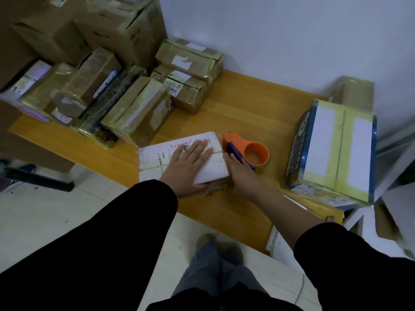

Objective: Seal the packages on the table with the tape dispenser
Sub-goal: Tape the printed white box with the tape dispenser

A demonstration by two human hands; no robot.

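Note:
A small white package (157, 158) with red print and labels lies near the front edge of the wooden table (247, 113). My left hand (190, 162) lies flat on its top with the fingers straight. Right beside the package stands an orange tape dispenser (249, 151) with a blue handle. My right hand (240, 173) grips the dispenser at its handle, against the package's right side; the fingers are partly hidden behind the dispenser.
A blue box (334, 151) with yellow tape and white labels stands at the table's right. Several taped cardboard packages (139, 108) are piled at the back left, larger cartons (125, 23) behind them. Flat packets (278, 241) lie at the front right edge.

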